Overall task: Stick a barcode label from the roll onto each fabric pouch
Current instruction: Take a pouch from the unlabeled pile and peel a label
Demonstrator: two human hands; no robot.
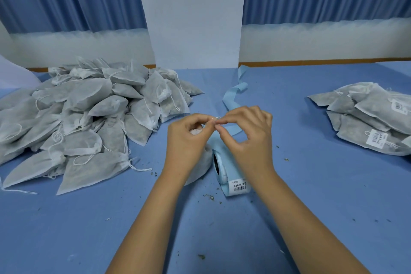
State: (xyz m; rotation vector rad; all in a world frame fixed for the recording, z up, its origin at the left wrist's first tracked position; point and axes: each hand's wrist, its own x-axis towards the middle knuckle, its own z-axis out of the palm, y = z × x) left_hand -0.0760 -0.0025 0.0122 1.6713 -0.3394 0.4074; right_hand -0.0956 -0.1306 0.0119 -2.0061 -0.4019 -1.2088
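Both hands meet above the middle of the blue counter (pixel 311 184). The left hand (pixel 189 138) and right hand (pixel 246 135) have their fingers curled, thumb and forefinger tips pinching a small white piece (pixel 215 120) between them; it is too small to tell whether it is a label or a string. Just below them the label roll (pixel 222 162) stands on its edge, with one barcode label (pixel 239 186) showing at its near end. Its pale blue backing strip (pixel 233 93) trails away toward the wall. One pouch (pixel 200 169) lies under the left hand, mostly hidden. A big pile of pouches (pixel 77 122) sits on the left, and labelled pouches (pixel 373 122) are stacked on the right.
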